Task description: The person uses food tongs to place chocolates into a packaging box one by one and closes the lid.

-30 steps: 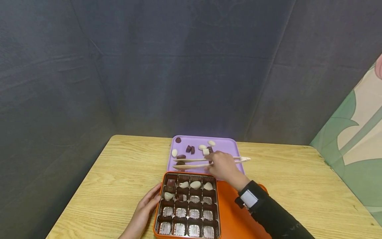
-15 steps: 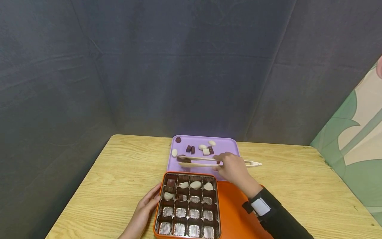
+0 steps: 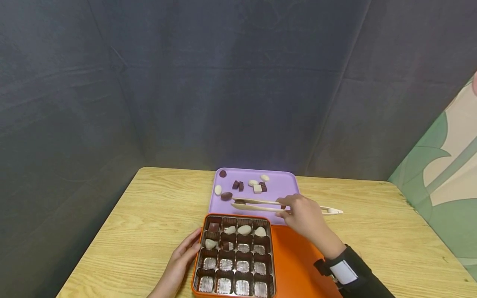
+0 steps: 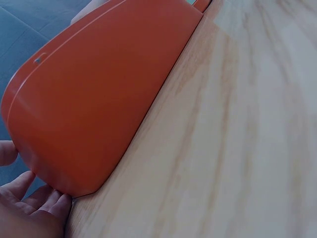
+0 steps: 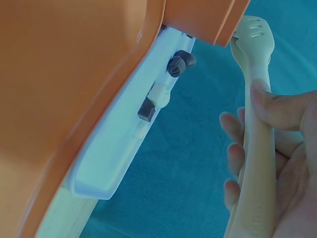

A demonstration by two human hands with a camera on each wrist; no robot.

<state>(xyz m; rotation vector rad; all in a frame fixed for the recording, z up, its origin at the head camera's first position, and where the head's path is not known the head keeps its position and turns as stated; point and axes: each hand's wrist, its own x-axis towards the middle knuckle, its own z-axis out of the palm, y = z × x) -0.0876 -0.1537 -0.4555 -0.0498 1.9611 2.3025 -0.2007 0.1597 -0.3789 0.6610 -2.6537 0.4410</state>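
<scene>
My right hand (image 3: 303, 213) grips pale tongs (image 3: 261, 210) near their middle, above the front of the lilac tray (image 3: 279, 178). Between the tong tips sits a dark chocolate (image 3: 239, 202). In the right wrist view, thumb and fingers close round the tongs (image 5: 258, 173), whose slotted end points up beside an orange box edge. My left hand (image 3: 181, 258) rests against the left side of an orange box (image 3: 273, 269), fingertips at its lower corner in the left wrist view. White and dark chocolates, such as a dark square (image 3: 213, 227), lie in its back compartments.
Several white and dark chocolates, among them a white cube (image 3: 257, 189) and a brown oval (image 3: 226, 196), remain spread on the tray. An orange lid-like piece (image 3: 298, 260) lies right of the box on the wooden table (image 3: 149, 215). A dark cloth wall (image 3: 223, 103) stands behind.
My right hand and the tongs have moved right and nearer the box, carrying the dark chocolate away from the brown oval one. The left hand and the box have stayed put.
</scene>
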